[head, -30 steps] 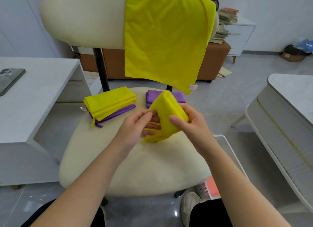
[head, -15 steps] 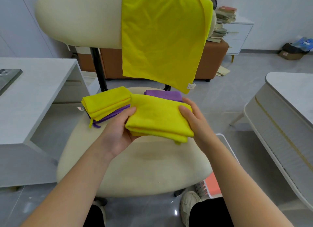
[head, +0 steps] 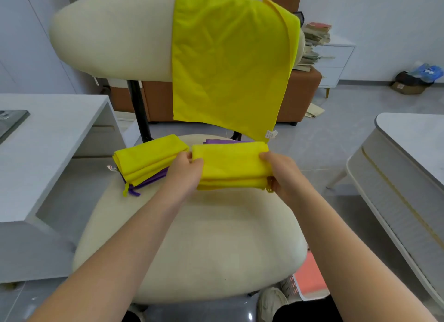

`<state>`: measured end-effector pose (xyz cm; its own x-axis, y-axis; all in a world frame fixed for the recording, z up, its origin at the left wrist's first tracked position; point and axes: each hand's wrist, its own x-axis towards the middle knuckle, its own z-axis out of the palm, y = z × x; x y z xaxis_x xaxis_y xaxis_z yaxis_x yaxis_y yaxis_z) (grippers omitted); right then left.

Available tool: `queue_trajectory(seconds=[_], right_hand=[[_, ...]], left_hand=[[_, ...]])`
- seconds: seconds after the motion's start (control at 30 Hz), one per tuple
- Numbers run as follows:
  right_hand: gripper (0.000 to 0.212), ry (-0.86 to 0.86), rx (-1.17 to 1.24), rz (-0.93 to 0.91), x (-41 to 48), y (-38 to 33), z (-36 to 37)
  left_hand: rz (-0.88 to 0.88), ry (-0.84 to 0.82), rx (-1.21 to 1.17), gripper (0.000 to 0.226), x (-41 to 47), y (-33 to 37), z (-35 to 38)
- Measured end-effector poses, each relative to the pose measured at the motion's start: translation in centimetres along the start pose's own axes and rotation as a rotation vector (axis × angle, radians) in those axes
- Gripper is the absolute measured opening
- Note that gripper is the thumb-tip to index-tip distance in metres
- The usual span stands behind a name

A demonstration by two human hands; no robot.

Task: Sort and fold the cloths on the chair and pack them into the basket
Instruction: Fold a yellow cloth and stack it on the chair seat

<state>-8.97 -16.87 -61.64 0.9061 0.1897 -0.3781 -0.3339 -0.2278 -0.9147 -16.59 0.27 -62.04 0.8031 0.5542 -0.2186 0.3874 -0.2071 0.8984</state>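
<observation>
Yellow over purple, the folded stack [head: 149, 161] sits at the left of the chair [head: 192, 237] seat, with its hanging loops close to the seat's edge. Just beside it, my left hand [head: 185, 175] pinches the left end of the folded yellow cloth [head: 233, 165], thumb on top and fingers curled beneath. The cloth spans between my hands over the back of the seat, above a purple cloth [head: 223, 141] whose far edge peeks out behind it; I cannot tell whether the two touch. My right hand [head: 281, 175] pinches the right end the same way.

Above hangs the draped yellow cloth [head: 228, 64], unfolded over the backrest. The basket [head: 305, 283] stands on the floor low to the right, mostly hidden by the seat.

The layers are held only at their ends, so I judge that if either pinch slackens the lower folds will sag open and the fold will have to be redone. If I set it down crooked on the purple one, the pile may lean and slide. My left knuckles are near the stack, and a nudge could push it off the seat.
</observation>
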Motion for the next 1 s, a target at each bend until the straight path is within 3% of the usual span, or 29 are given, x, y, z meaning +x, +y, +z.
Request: queue_trajectory(seconds=[0.1, 0.17, 0.27, 0.33, 0.43, 0.6, 0.67, 0.73, 0.8, 0.9, 1.0], right_hand=[[0.025, 0.073, -0.150, -0.180, 2.8, -1.8, 1.0], [0.020, 0.174, -0.290, -0.266, 5.2, -2.5, 1.4], [0.018, 0.255, -0.485, -0.248, 8.4, -1.7, 1.4], [0.035, 0.265, -0.579, -0.167, 9.5, -0.4, 1.3], [0.034, 0.287, -0.513, -0.159, 10.0, 1.3, 1.2], [0.042, 0.378, -0.391, -0.289, 10.1, 1.7, -0.1], [0.048, 0.398, -0.290, -0.314, 10.1, 0.9, -0.9], [0.059, 0.422, -0.273, -0.362, 10.3, -0.3, -1.7], [0.062, 0.420, -0.378, -0.405, 10.6, -1.6, -2.4], [0.038, 0.318, -0.529, -0.418, 10.8, -3.2, -2.5], [0.010, 0.316, -0.476, -0.404, 10.8, -4.5, -2.8]], left_hand=[[0.135, 0.145, 0.136, 0.035, 3.1, 2.8, 1.1], [0.169, 0.194, 0.206, 0.034, 5.0, 4.1, 2.2], [0.144, 0.206, 0.346, 0.035, 7.5, 3.8, 4.3], [0.117, 0.186, 0.500, 0.043, 8.4, 2.3, 5.7], [0.167, 0.177, 0.694, 0.048, 8.5, 0.6, 7.0], [0.331, 0.186, 1.098, 0.029, 8.9, 1.6, 5.5], [0.394, 0.121, 1.062, 0.029, 9.3, 2.8, 4.5], [0.427, 0.093, 0.835, 0.032, 10.1, 4.0, 3.5], [0.440, 0.216, 0.594, 0.025, 11.1, 5.1, 2.4], [0.329, 0.437, 0.540, 0.024, 12.7, 5.7, 0.4], [0.150, 0.259, 0.514, 0.034, 14.6, 5.4, -1.3]])
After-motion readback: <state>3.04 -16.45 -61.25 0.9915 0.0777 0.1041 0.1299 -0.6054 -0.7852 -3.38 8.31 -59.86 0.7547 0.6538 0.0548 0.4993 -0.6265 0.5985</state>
